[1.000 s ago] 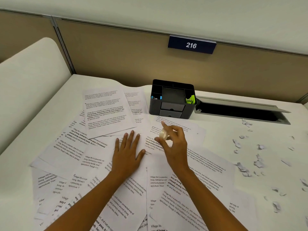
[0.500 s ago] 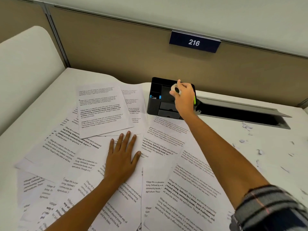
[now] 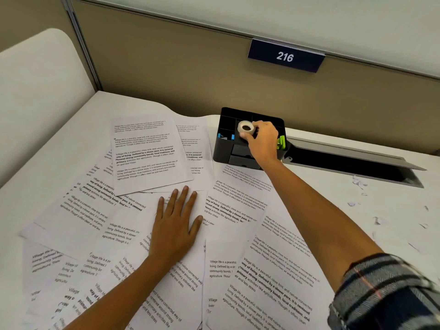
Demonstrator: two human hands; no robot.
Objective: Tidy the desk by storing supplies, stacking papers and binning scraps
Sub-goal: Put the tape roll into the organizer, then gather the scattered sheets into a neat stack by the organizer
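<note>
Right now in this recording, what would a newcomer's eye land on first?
The right hand holds a tape roll over the black organizer at the back of the desk. Printed sheets sprawl across it under the flat left hand; paper scraps dot the right side.

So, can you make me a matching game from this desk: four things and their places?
1 white tape roll
2 left hand
3 torn white paper scraps
4 navy sign numbered 216

A flat on printed paper sheets
B on the tan partition wall
C held by right hand over black plastic organiser
D scattered, right side of the white desk

Pairs: 1-C, 2-A, 3-D, 4-B.
</note>
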